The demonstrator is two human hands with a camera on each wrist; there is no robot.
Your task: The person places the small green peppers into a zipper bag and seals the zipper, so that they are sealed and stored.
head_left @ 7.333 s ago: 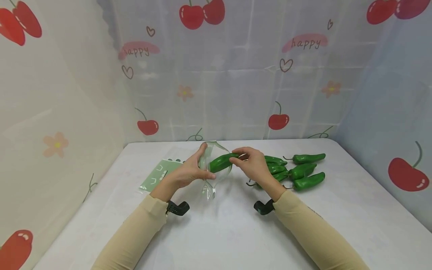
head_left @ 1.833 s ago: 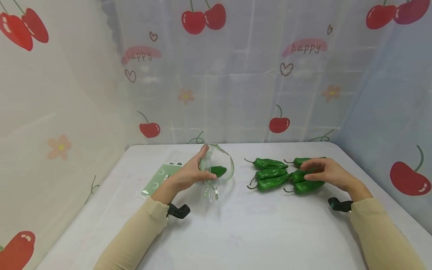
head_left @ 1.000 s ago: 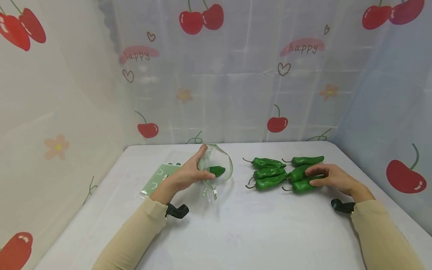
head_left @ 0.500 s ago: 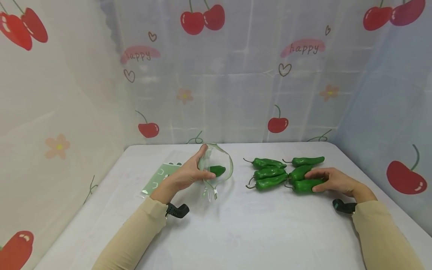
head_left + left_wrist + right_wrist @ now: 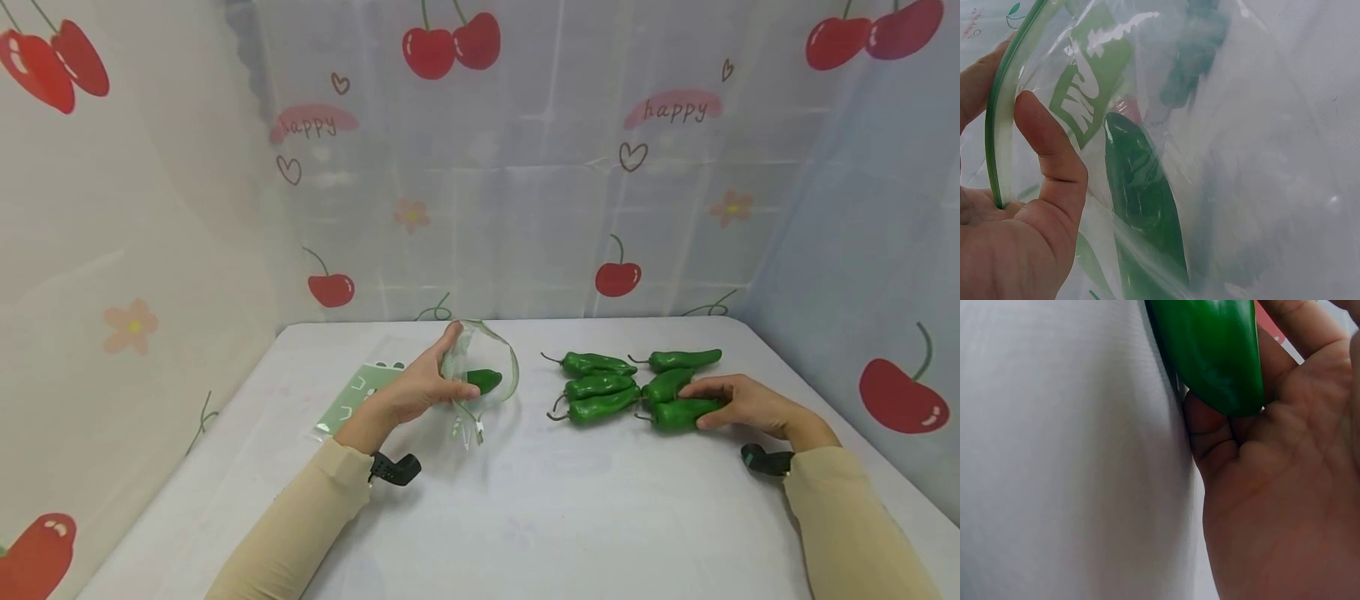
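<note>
In the head view my left hand (image 5: 420, 379) holds a clear zip-top bag (image 5: 504, 337) by its mouth, which gapes to the right. One green pepper (image 5: 483, 381) lies inside, and the left wrist view shows it (image 5: 1144, 206) through the plastic, near the green zip edge (image 5: 992, 137). My right hand (image 5: 746, 404) grips the wide end of the nearest pepper (image 5: 678, 414) in the right-hand group. That pepper (image 5: 1216, 350) rests between thumb and fingers in the right wrist view, low against the white cloth. Some right fingers are hidden behind it.
Several more green peppers (image 5: 596, 386) lie close together between the bag and my right hand, stems to the left. Another pepper (image 5: 682, 358) lies at the back right. A flat green-printed bag (image 5: 356, 396) is on the white table (image 5: 510, 517) behind my left hand.
My right hand has gone from feeding a pepper into the bag to the right-hand peppers, then lowered and closed around the nearest one. The left hand keeps holding the bag in place.
</note>
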